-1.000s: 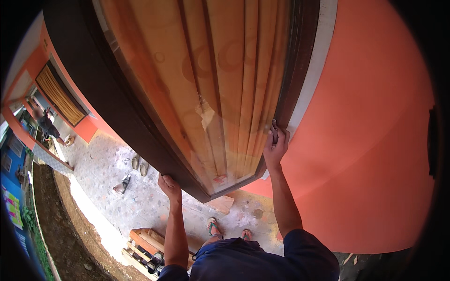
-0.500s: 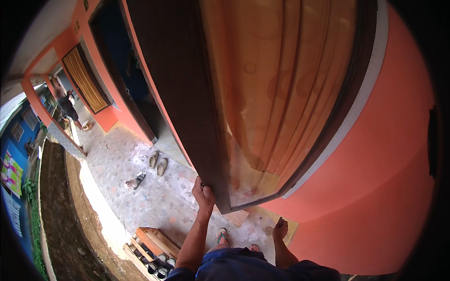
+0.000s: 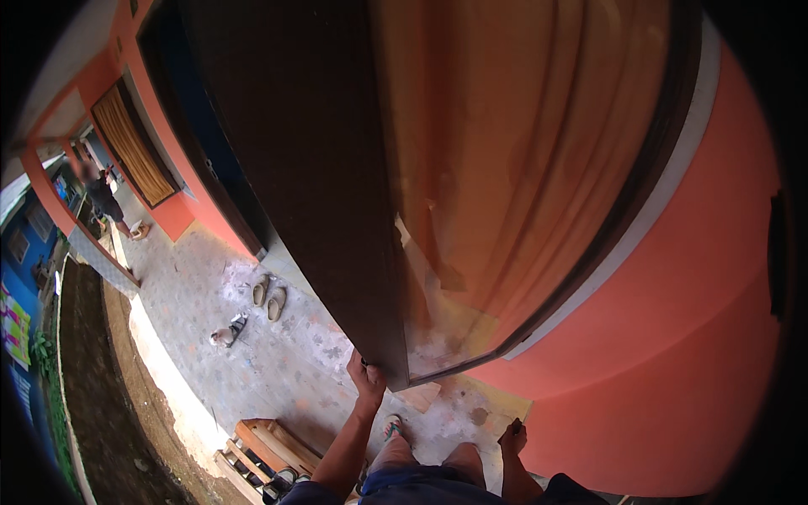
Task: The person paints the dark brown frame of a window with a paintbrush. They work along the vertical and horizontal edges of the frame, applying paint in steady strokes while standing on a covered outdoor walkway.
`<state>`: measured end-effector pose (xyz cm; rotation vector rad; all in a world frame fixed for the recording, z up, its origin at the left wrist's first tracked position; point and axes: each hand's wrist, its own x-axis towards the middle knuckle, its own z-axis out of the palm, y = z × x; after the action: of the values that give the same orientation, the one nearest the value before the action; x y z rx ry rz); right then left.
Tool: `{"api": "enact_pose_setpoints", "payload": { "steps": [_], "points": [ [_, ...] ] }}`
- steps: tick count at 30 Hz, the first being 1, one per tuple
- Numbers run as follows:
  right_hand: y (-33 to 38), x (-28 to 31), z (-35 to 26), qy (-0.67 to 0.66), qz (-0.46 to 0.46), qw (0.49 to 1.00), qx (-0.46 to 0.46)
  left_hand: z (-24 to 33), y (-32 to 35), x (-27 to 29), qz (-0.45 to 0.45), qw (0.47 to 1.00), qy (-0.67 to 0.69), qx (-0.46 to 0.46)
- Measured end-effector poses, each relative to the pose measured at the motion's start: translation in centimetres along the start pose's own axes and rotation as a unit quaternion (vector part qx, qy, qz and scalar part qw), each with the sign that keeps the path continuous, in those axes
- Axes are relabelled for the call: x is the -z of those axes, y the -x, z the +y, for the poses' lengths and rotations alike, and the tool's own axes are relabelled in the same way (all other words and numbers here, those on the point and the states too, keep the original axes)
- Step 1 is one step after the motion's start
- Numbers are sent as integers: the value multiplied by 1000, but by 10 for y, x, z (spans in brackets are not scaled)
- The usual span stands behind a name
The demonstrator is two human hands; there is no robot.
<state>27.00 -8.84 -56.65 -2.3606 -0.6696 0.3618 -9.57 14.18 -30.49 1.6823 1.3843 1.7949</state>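
Observation:
A tall window (image 3: 497, 168) with orange-brown curtains behind reflecting glass stands before me, set in a dark brown wooden frame (image 3: 311, 168). My left hand (image 3: 368, 380) is closed at the frame's lower left corner, fingers curled round its edge and thumb in front. A small dark spot shows by those fingers, too small to name. Lower and to the right, my right hand (image 3: 512, 438) is held in a fist near the coral wall, apart from the frame. Something small and dark seems to stick out of its top, and I cannot make out what it is.
Pale clogs (image 3: 275, 304) and a dark sandal (image 3: 238, 326) lie on the mottled floor (image 3: 278, 370). A wooden rack (image 3: 268, 446) with shoes stands at lower left. The coral wall (image 3: 640, 379) curves along the right. Beyond an open doorway, a person (image 3: 105, 198) stands far left.
The window and frame look larger and nearer as my view shifts. My right hand sits slightly lower in the picture, still closed. The left keeps its place at the frame's corner.

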Motion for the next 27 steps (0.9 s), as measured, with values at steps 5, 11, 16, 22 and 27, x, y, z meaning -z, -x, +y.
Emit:
{"api": "enact_pose_setpoints", "payload": {
  "steps": [5, 11, 16, 22, 27],
  "points": [
    [-57, -37, -48, -90, -21, 996, 13, -24, 20, -12, 28, 999, 1, 46],
    [-110, -49, -145, -293, -14, 942, 160, -73, 50, -24, 55, 994, -48, 81],
    [-140, -41, -178, -258, 35, 915, 309, -154, 90, -17, 91, 981, -145, 89],
    [-167, -60, -197, -326, 145, 810, 465, -159, 91, -20, 180, 973, -73, 122],
    [-205, -126, -166, -203, 256, 737, 592, -156, 77, -26, 264, 950, -146, 78]
  ]
}}
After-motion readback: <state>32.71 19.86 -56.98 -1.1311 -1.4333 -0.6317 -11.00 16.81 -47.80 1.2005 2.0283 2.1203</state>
